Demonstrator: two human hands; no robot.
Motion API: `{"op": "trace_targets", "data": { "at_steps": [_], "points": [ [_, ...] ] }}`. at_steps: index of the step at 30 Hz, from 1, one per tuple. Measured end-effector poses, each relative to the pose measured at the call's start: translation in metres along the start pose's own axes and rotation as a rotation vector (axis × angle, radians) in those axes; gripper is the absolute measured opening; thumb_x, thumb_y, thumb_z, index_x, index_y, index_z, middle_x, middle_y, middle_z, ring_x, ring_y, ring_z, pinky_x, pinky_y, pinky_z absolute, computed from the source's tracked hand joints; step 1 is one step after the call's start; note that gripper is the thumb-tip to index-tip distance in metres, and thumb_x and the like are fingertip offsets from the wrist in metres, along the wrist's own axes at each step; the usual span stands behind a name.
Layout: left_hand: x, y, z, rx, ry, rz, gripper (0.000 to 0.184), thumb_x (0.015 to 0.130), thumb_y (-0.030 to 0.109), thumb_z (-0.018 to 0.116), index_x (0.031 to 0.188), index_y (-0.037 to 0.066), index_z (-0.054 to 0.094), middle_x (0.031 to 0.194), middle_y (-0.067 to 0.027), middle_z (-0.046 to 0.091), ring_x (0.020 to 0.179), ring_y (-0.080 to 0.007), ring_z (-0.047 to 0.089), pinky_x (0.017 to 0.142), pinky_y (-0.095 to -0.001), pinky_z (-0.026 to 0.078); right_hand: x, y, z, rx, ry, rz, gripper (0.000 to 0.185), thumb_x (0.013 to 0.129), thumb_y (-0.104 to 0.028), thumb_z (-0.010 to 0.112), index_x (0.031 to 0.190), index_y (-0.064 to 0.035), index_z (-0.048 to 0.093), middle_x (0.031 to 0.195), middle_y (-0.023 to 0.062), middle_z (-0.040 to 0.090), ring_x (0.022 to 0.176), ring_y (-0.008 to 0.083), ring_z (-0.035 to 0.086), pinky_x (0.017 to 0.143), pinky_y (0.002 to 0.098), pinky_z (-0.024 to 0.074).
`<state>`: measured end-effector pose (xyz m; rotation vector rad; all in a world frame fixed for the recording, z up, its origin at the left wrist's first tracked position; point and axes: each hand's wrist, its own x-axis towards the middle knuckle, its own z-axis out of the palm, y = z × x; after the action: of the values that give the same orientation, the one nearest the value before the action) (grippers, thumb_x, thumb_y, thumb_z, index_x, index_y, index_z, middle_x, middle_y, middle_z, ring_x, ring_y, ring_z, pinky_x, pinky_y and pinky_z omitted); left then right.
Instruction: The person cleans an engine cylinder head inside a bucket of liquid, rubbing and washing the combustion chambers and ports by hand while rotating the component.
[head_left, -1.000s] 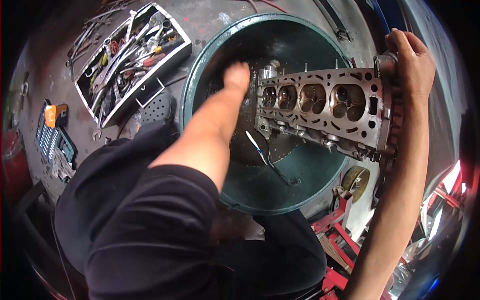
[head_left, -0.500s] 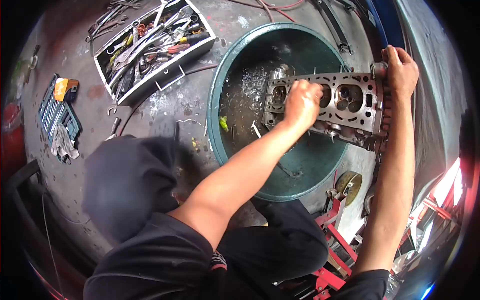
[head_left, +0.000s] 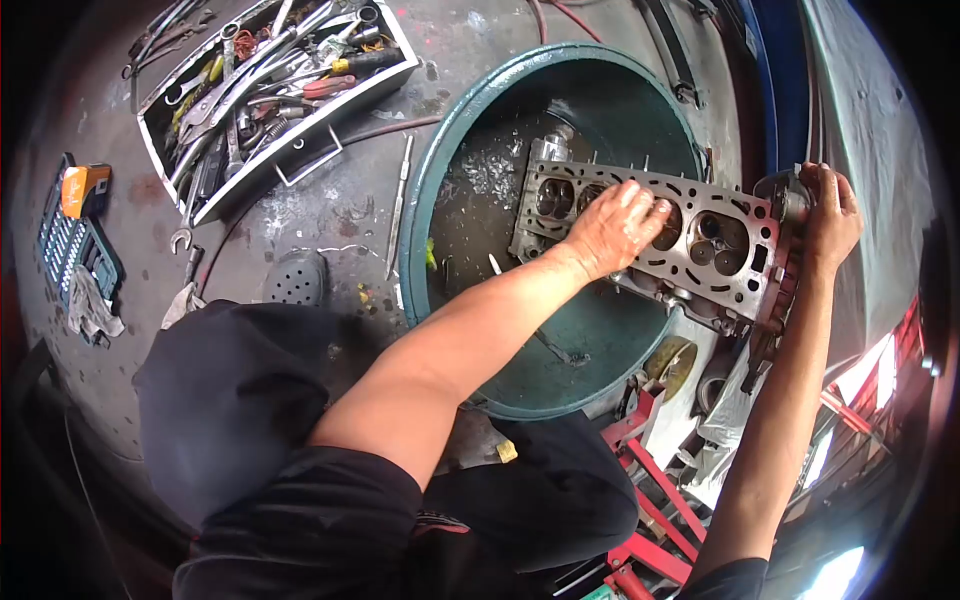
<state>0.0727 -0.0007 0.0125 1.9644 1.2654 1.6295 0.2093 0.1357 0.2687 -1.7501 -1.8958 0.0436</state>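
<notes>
A metal cylinder head (head_left: 690, 215) lies tilted across the right part of a round green tub (head_left: 425, 200), its chambered face up. My left hand (head_left: 617, 230) rests on that face near the middle chambers, fingers bent and close together; whatever may be under the fingertips is hidden. At the right end, my right hand (head_left: 832, 215) is wrapped round the end of the cylinder head. Dark liquid with foam sits in the tub, where a brush (head_left: 562, 350) lies below the cylinder head.
A metal drawer of wrenches and pliers (head_left: 270, 110) stands at the upper left. An open socket set (head_left: 75, 250) with an orange box (head_left: 84, 190) lies far left. Red metal frames (head_left: 670, 490) stand at the lower right, and a grey cover (head_left: 870, 180) hangs at the right.
My left hand has come from over the liquid onto the cylinder head's face and shifted slightly along it. The cylinder head's right end sits lower in view, with my right hand still there.
</notes>
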Motion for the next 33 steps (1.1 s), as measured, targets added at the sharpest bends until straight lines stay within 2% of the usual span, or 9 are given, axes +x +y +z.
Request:
{"op": "trace_targets", "data": {
  "at_steps": [4, 7, 12, 16, 20, 22, 26, 31, 33],
  "points": [
    [-0.008, 0.006, 0.002, 0.042, -0.092, -0.208, 0.041, 0.079, 0.007, 0.058, 0.119, 0.0, 0.061, 0.098, -0.0143, 0.053, 0.096, -0.0309, 0.052, 0.085, -0.0386, 0.05, -0.005, -0.005, -0.004, -0.01, -0.011, -0.003, 0.023, 0.092, -0.018, 0.063, 0.091, 0.002, 0.074, 0.084, 0.0061, 0.074, 0.081, 0.012, 0.068, 0.081, 0.0235, 0.0505],
    [0.008, 0.012, 0.005, -0.083, 0.073, -0.035, 0.035, 0.079, 0.009, 0.058, 0.113, 0.001, 0.061, 0.091, -0.0124, 0.053, 0.092, -0.03, 0.053, 0.078, -0.0402, 0.05, 0.003, -0.005, -0.004, 0.011, -0.006, 0.0, 0.022, 0.093, -0.018, 0.063, 0.092, 0.002, 0.074, 0.085, 0.0068, 0.074, 0.083, 0.0123, 0.069, 0.081, 0.0246, 0.0511],
    [0.002, 0.003, 0.0, 0.04, -0.021, -0.134, 0.034, 0.077, 0.011, 0.058, 0.11, 0.001, 0.062, 0.091, -0.011, 0.054, 0.091, -0.0272, 0.054, 0.077, -0.0388, 0.05, -0.003, 0.001, -0.004, 0.013, 0.0, 0.01, 0.024, 0.092, -0.019, 0.064, 0.094, 0.0025, 0.074, 0.086, 0.0074, 0.075, 0.083, 0.0131, 0.069, 0.081, 0.0251, 0.051],
    [0.011, -0.011, 0.001, 0.066, 0.012, 0.152, 0.036, 0.075, 0.014, 0.06, 0.109, 0.005, 0.061, 0.089, -0.009, 0.054, 0.091, -0.0272, 0.055, 0.077, -0.0378, 0.05, -0.001, 0.001, -0.005, -0.009, -0.028, 0.042, 0.024, 0.091, -0.022, 0.065, 0.093, 0.0003, 0.075, 0.087, 0.0066, 0.075, 0.084, 0.0115, 0.069, 0.081, 0.0241, 0.0501],
    [-0.004, -0.03, -0.013, 0.145, -0.098, 0.097, 0.03, 0.076, 0.014, 0.06, 0.105, 0.008, 0.063, 0.088, -0.007, 0.055, 0.089, -0.0241, 0.056, 0.075, -0.0367, 0.052, 0.0, 0.001, -0.004, -0.067, -0.016, 0.011, 0.027, 0.091, -0.025, 0.064, 0.093, -0.0001, 0.075, 0.087, 0.0063, 0.075, 0.085, 0.011, 0.068, 0.081, 0.0243, 0.0498],
    [0.004, -0.046, -0.026, 0.2, -0.132, 0.004, 0.026, 0.078, 0.01, 0.059, 0.103, 0.007, 0.064, 0.084, -0.0075, 0.06, 0.084, -0.0247, 0.061, 0.07, -0.0387, 0.054, 0.001, 0.005, -0.004, -0.028, -0.016, 0.031, 0.029, 0.091, -0.026, 0.063, 0.093, 0.0002, 0.075, 0.087, 0.0063, 0.075, 0.085, 0.0112, 0.068, 0.081, 0.0243, 0.0497],
    [0.007, -0.124, -0.024, 0.522, -0.385, -0.847, 0.015, 0.089, 0.007, 0.052, 0.1, 0.003, 0.061, 0.082, -0.0169, 0.066, 0.089, -0.0316, 0.069, 0.073, -0.0391, 0.058, -0.002, -0.009, -0.002, -0.033, -0.03, 0.03, 0.03, 0.091, -0.028, 0.065, 0.094, 0.0007, 0.074, 0.087, 0.0055, 0.074, 0.085, 0.0112, 0.067, 0.081, 0.0234, 0.0489],
    [-0.058, -0.144, -0.005, 0.539, -0.848, -1.05, 0.032, 0.097, 0.019, 0.048, 0.122, 0.002, 0.058, 0.125, -0.0251, 0.06, 0.105, -0.0429, 0.065, 0.085, -0.0476, 0.056, -0.004, -0.011, 0.001, -0.007, -0.008, 0.007, 0.029, 0.09, -0.027, 0.066, 0.092, 0.0004, 0.075, 0.086, 0.0047, 0.074, 0.083, 0.0106, 0.067, 0.08, 0.0237, 0.0491],
    [-0.068, -0.145, 0.026, 0.301, -0.631, -1.277, 0.034, 0.089, 0.017, 0.058, 0.122, 0.005, 0.061, 0.121, -0.022, 0.064, 0.106, -0.0378, 0.066, 0.091, -0.046, 0.053, -0.009, -0.024, 0.0, -0.111, 0.007, 0.016, 0.029, 0.09, -0.027, 0.066, 0.092, -0.0003, 0.075, 0.086, 0.0045, 0.075, 0.084, 0.0101, 0.068, 0.081, 0.0233, 0.0491]
  ]
}}
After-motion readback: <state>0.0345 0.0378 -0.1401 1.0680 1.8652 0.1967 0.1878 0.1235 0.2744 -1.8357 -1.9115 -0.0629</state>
